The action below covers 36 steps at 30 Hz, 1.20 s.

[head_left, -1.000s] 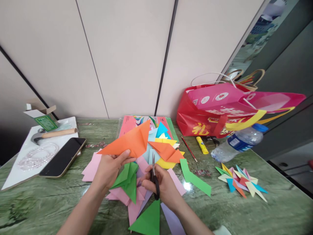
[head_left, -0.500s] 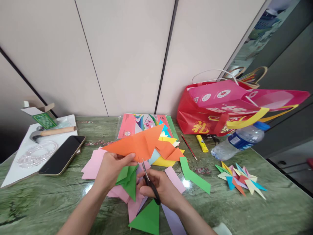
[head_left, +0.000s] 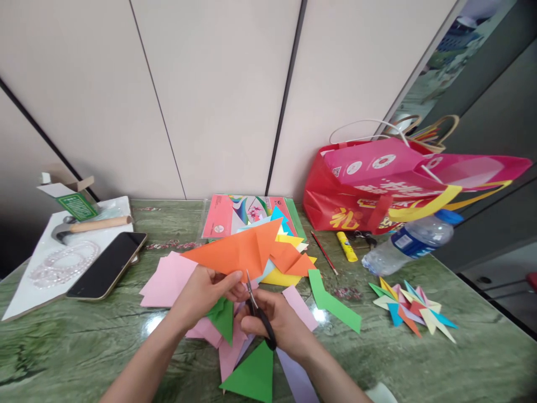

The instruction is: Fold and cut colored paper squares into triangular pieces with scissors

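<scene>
A folded sheet of orange paper (head_left: 241, 246) is pinched along its lower edge by my left hand (head_left: 213, 288), thumb on top. My right hand (head_left: 274, 324) is closed round the black handles of a pair of scissors (head_left: 255, 308). The scissor blades point up at the bottom edge of the orange paper, close to my left thumb; whether they are open around it I cannot tell. Beneath my hands lie green paper pieces (head_left: 254, 375), pink sheets (head_left: 172, 280) and a lilac strip (head_left: 296, 378). Another orange piece (head_left: 293, 260) lies behind, on yellow paper.
At the left are a phone (head_left: 107, 266), a hammer (head_left: 94, 225), a bead string (head_left: 62, 266) and a small green box (head_left: 75, 204). To the right stand a red bag (head_left: 335, 196), a water bottle (head_left: 413, 240), a glue stick (head_left: 347, 246), a pencil (head_left: 324, 252) and folded paper stars (head_left: 413, 308).
My left hand and the orange paper have shifted slightly right, and my left thumb is now nearer the blades. The scissors have barely moved.
</scene>
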Available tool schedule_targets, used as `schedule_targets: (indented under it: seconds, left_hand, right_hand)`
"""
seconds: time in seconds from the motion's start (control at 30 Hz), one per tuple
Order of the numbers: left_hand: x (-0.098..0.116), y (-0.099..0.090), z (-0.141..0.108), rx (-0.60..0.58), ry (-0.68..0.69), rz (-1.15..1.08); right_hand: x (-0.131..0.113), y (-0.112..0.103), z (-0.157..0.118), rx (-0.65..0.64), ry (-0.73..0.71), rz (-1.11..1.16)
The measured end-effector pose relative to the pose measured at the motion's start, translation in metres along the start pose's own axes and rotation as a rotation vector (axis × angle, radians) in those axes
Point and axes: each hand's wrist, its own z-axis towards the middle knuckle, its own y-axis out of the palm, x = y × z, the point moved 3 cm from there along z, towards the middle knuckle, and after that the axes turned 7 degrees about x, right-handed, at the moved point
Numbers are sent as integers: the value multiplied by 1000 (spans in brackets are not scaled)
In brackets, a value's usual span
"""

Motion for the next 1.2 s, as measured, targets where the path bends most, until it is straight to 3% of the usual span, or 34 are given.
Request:
schedule_targets:
  seconds: [0.1,0.37,0.67,1.2]
  left_hand:
    - [2,0,-1,-40,50,50]
    - [0,-1,0,46,103,199]
    - [-3,0,0,-5,92,199]
    - [-4,1,2,5,80,160]
  right_hand:
    - [-1,1,0,-4,-1,-1]
    - [-1,3,-2,-25,30,39]
    - [-1,4,-3,-25,57,26]
    - [-1,3,-3,-24,76,10]
